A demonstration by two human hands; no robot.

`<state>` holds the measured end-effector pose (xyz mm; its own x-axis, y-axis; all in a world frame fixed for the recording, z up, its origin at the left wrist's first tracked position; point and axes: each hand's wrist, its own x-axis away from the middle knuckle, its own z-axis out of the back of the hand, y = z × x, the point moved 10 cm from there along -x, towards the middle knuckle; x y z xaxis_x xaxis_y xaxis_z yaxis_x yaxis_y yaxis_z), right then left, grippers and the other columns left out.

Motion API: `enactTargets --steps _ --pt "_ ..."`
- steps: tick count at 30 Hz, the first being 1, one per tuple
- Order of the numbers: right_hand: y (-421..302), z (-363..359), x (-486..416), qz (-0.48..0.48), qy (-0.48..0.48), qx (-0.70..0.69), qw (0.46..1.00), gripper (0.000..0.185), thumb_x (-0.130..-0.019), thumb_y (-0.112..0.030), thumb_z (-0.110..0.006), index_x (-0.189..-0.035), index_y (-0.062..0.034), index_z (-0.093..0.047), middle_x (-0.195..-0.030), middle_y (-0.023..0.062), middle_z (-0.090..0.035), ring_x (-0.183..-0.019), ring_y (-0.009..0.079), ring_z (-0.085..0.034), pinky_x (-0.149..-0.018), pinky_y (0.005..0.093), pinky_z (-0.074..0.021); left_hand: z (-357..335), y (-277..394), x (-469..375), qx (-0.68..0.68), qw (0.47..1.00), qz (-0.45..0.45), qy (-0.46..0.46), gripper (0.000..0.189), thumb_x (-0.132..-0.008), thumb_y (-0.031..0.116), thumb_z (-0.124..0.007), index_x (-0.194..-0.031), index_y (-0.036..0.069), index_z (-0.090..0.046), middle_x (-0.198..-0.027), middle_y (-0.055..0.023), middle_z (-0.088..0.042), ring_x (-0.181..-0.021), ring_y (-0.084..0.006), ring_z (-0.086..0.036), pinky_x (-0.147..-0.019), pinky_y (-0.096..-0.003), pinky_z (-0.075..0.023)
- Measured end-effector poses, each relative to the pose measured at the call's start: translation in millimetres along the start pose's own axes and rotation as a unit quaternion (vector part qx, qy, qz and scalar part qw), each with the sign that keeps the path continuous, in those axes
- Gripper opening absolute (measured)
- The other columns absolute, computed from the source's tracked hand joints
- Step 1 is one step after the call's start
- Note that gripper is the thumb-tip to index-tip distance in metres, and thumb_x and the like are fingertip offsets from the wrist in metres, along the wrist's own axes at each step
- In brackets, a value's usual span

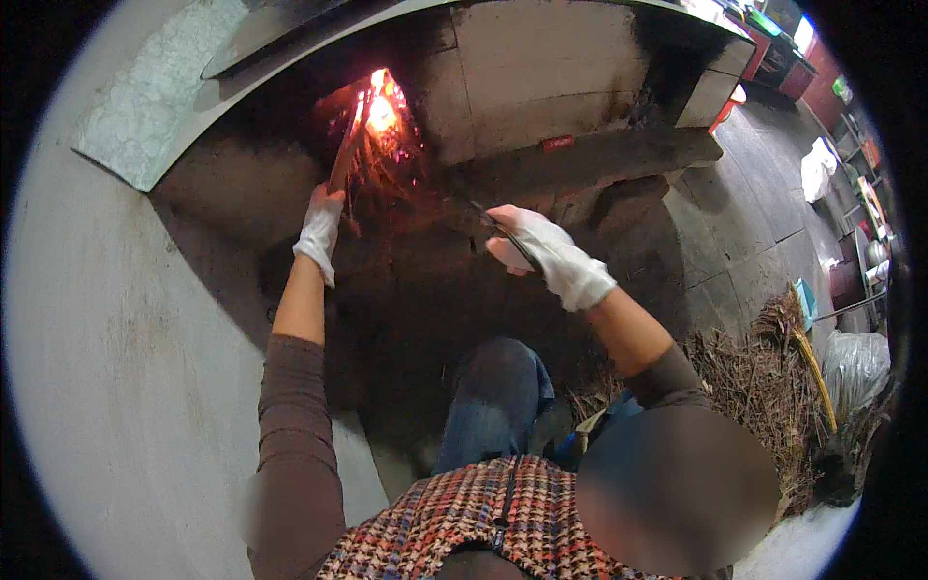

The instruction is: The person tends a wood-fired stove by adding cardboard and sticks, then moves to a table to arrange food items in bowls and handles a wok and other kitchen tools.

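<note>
My left hand (321,226), in a white glove with bare fingertips, grips the near end of a wooden stick (344,156). The stick's far end reaches into the mouth of a tiled stove, where a fire (381,112) burns brightly. Thin twigs (384,170) spill out of the opening beside it, glowing red from the flames. Apart from the fire, on the right, my right hand (554,254) wears a similar glove. It holds a thin dark tool (516,244), perhaps metal tongs; its far tip is lost in shadow.
The stove's sooty tiled front (544,72) spans the top, with a ledge (602,156) below. A white wall (145,348) stands close on my left. To the right lie a heap of dry twigs (754,391), a broom (812,362) and a clear plastic bag (858,366) on the tiled floor (754,188).
</note>
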<state>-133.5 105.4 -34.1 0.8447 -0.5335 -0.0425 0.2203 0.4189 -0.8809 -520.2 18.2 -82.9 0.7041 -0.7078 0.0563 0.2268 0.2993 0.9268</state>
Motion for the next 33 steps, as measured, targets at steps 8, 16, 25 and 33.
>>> enactTargets --steps 8,16,25,33 --pt "-24 25 68 0.012 -0.007 0.284 0.959 0.013 -0.093 -0.007 -0.055 -0.105 -0.0013 -0.054 -0.091 0.0225 -0.063 -0.088 0.0439 -0.062 -0.074 0.0492 -0.0499 14 -7 -10 -0.073 0.995 -0.031 0.052 0.037 -0.091 0.024 -0.057 -0.119 0.0 -0.061 -0.082 -0.0089 -0.062 -0.069 -0.021 -0.057 -0.061 -0.0364 -0.0454" --pt "-12 -1 50 0.077 -0.042 0.306 0.948 0.025 -0.091 -0.015 -0.06 -0.112 -0.0012 -0.059 -0.095 0.0234 -0.064 -0.093 0.0438 -0.062 -0.078 0.0489 -0.0515 17 -12 -17 -0.066 0.996 -0.04 0.054 0.036 -0.091 0.023 -0.059 -0.119 0.002 -0.061 -0.077 -0.0049 -0.058 -0.063 -0.0174 -0.052 -0.057 -0.0341 -0.0416" --pt "-26 -11 46 0.091 0.003 0.39 0.916 0.025 -0.085 -0.007 -0.061 -0.108 -0.0012 -0.056 -0.088 0.019 -0.067 -0.083 0.0394 -0.067 -0.072 0.0484 -0.054 -9 19 15 -0.072 0.995 -0.066 0.022 0.04 -0.092 0.019 -0.056 -0.127 0.0 -0.06 -0.09 -0.0128 -0.063 -0.075 -0.0227 -0.059 -0.069 -0.0385 -0.0485" --pt "0 -14 49 0.034 -0.003 0.507 0.861 0.049 -0.09 -0.007 -0.056 -0.138 -0.0018 -0.052 -0.099 0.0139 -0.067 -0.087 0.0317 -0.069 -0.072 0.0438 -0.0532 -42 -12 1 -0.244 0.961 -0.115 0.067 0.046 -0.092 0.015 -0.048 -0.135 0.001 -0.05 -0.112 -0.0257 -0.065 -0.105 -0.0426 -0.063 -0.092 -0.0453 -0.0495"
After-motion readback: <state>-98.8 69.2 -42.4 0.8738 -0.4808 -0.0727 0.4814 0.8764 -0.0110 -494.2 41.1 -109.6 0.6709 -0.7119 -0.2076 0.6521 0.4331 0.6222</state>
